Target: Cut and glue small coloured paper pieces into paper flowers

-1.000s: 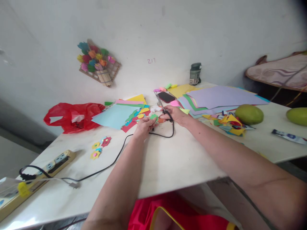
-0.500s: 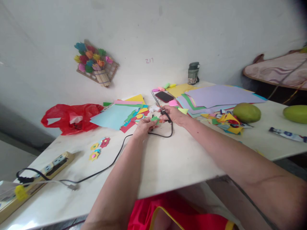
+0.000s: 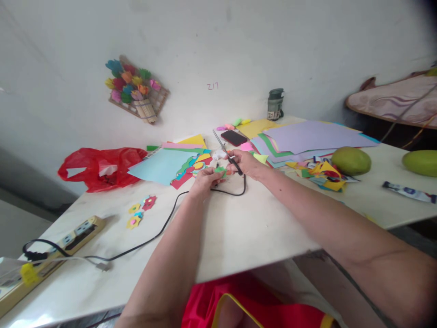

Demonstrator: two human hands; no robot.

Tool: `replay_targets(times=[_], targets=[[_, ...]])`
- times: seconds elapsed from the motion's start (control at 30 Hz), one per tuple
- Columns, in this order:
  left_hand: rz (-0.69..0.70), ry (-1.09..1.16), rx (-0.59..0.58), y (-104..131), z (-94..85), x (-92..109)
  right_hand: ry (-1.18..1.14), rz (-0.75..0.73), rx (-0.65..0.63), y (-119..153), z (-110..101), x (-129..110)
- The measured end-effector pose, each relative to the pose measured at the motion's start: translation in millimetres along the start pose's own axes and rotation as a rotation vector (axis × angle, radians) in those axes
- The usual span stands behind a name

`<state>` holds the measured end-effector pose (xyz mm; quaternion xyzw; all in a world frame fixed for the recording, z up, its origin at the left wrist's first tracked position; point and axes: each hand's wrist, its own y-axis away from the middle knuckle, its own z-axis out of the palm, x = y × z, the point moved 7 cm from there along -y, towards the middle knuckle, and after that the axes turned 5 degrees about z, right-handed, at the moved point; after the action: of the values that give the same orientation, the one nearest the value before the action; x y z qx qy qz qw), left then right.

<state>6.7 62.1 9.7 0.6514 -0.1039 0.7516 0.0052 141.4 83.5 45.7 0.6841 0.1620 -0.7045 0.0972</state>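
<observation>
In the head view my left hand (image 3: 204,179) is closed on a small green paper cut-out (image 3: 220,170) above the middle of the table. My right hand (image 3: 245,163) grips a pair of scissors (image 3: 223,146) by the dark handles, blades pointing up and away to the left. The fingertips of both hands nearly meet at the green paper. Beyond them lie coloured paper cut-outs (image 3: 191,167) and a crumpled white piece (image 3: 219,155). Under the hands runs a black cable (image 3: 170,214). Small paper flowers (image 3: 134,221) lie to the left.
Left are a power strip (image 3: 78,234) and a red plastic bag (image 3: 99,166). A phone (image 3: 234,137), coloured sheets (image 3: 307,136) and a tumbler (image 3: 275,104) stand or lie at the back. Paper scraps (image 3: 327,175), a green fruit (image 3: 351,160) and a tube (image 3: 408,192) are right.
The scissors have tilted slightly, their tips shifting a little to the left. Both hands stay in almost the same place, still holding the green paper and the scissors.
</observation>
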Motion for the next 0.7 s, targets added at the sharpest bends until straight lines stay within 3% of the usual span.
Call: replay_targets(times=[0.4,0.7], targets=[[0.044,0.141,0.105,-1.4,-8.4,0.7,0.022,-0.028,0.089,-4.9,-12.6,3.1],[0.035,0.204,0.119,-3.6,-9.9,0.4,-0.033,0.024,0.099,-1.7,-6.3,3.5]])
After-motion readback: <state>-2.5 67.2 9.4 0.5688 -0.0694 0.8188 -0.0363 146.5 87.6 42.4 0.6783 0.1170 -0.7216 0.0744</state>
